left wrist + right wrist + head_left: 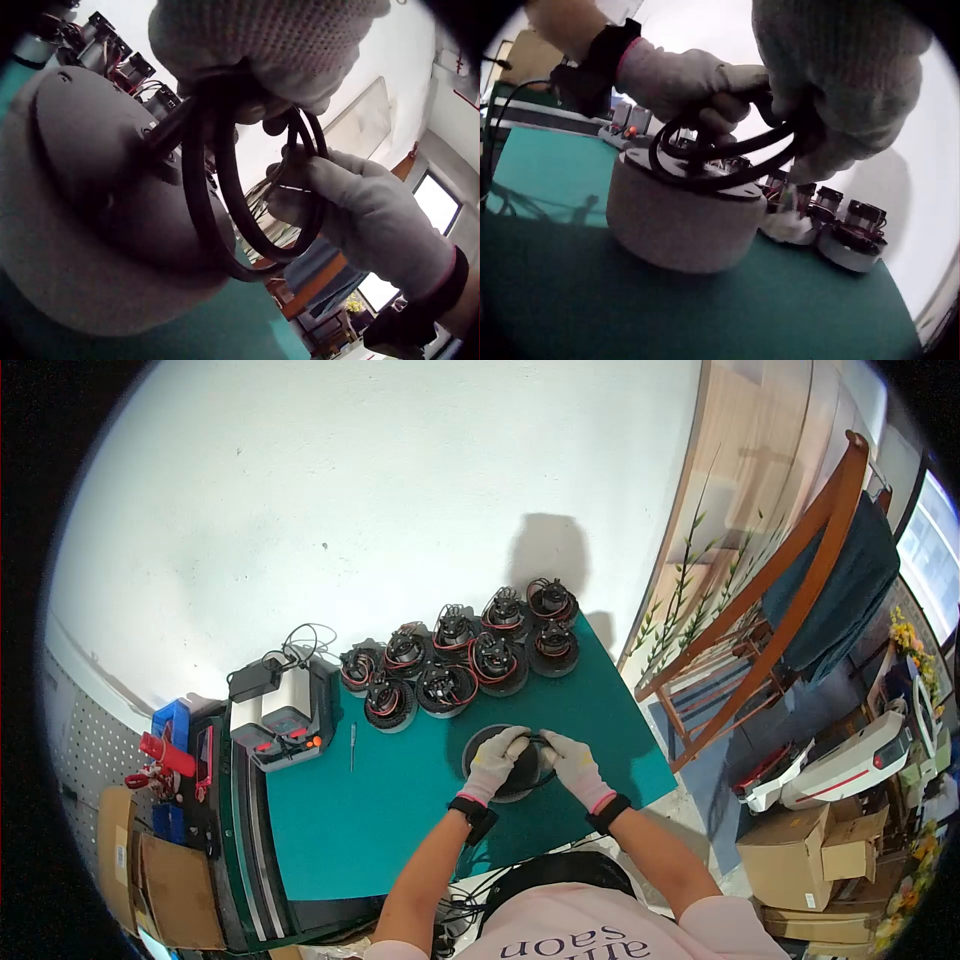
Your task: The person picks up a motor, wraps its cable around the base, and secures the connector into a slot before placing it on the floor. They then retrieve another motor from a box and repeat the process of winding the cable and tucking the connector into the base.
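One round, grey drum with a flat dark top [486, 753] sits on the green desk [320, 840], near its front edge. A thick black cable [727, 178] rises from the drum's top and is coiled in two visible loops. Two hands in white knitted gloves meet over the drum: the left hand [493, 765] has its fingers curled and clamped round the cable, and the right hand [575, 768] pinches the loops between thumb and fingers, just beside it. Both forearms reach forward from the front of the desk and angle inward, one black band on each wrist. Behind the drum stand nine round units with black and red wires [446, 687], five in the back row and four in front. One slim screwdriver [352, 747] lies to their left.
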Demonstrator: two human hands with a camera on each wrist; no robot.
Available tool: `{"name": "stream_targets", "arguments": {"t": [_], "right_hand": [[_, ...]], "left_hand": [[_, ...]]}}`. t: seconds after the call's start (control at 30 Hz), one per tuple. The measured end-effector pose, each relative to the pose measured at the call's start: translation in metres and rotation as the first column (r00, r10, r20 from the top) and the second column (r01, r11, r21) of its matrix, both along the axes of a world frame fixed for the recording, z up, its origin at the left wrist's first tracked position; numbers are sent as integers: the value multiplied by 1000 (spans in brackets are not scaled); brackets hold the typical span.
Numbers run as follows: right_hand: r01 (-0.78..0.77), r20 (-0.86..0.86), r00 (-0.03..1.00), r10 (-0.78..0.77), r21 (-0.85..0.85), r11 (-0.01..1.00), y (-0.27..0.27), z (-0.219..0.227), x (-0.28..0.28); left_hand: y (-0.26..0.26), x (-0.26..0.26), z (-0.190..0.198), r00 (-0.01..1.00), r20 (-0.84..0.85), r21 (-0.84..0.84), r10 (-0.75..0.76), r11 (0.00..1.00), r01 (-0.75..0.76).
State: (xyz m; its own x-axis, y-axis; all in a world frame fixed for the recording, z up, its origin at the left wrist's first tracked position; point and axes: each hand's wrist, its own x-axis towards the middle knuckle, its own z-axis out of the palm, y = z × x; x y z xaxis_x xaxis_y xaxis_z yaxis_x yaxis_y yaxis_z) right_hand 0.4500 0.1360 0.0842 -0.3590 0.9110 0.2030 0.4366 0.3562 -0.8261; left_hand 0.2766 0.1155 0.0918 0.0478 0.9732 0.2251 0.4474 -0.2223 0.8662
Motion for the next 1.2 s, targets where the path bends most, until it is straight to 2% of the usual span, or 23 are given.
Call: {"name": "stream_targets", "arguments": {"t": [0.03,0.07,0.1,0.13,0.2,0.23,0.3,0.4,0.43,0.5,0.63,0.7,0.8,0.93,1.0,1.03,1.1,1.13,1.2], "right_hand": [[-2,2,1000,2,0,1000,2,2,2],[-91,-167,985,47,-265,960,6,4,5],[-214,-337,941,42,-491,844,8,6,8],[-214,-336,941,42,-492,844,10,7,10],[-443,-610,784,-118,-681,583,13,8,13],[-442,-610,784,-118,-680,585,15,5,14],[-494,-646,719,-257,-734,465,17,-4,13],[-543,-678,688,-261,-718,434,18,-5,13],[-544,-677,689,-259,-719,432,18,-5,12],[-607,-735,623,-268,-671,426,19,-7,10],[-623,-747,609,-267,-659,421,26,-18,7],[-628,-756,609,-238,-644,437,28,-26,9],[-604,-721,660,-211,-676,423,23,-15,15],[-594,-720,671,-176,-665,453,20,-2,19],[-578,-698,715,-33,-617,534,21,-1,21],[-578,-698,715,-34,-618,533,21,1,21],[-474,-553,826,113,-570,671,20,7,21],[-476,-553,825,115,-572,668,18,7,20],[-360,-382,906,180,-476,803,18,9,17]], "left_hand": [[0,2,3,1000,2,0,2,1000,-2],[-1,5,8,998,66,4,13,1000,-13],[-2,6,11,991,129,6,22,1000,-23],[-2,5,9,991,130,6,23,1000,-24],[1,4,3,996,92,50,-8,999,3],[2,4,1,996,92,51,-8,999,4],[1,5,-1,997,73,50,32,998,-35],[2,6,0,998,36,50,55,997,-57],[2,7,-2,998,37,49,58,997,-60],[3,6,-4,997,36,81,69,994,-72],[2,10,-4,993,21,41,119,992,-120],[4,11,-7,980,-128,156,152,979,-132],[5,9,-12,969,-196,199,149,974,-109],[7,12,-17,967,-161,316,198,938,-139],[8,12,-18,967,-154,305,206,940,-152],[8,11,-17,967,-154,303,205,941,-151],[6,9,-14,984,-90,300,152,946,-119],[2,8,-12,984,-90,298,156,947,-123],[-6,4,-8,965,54,218,257,940,-263]]}}
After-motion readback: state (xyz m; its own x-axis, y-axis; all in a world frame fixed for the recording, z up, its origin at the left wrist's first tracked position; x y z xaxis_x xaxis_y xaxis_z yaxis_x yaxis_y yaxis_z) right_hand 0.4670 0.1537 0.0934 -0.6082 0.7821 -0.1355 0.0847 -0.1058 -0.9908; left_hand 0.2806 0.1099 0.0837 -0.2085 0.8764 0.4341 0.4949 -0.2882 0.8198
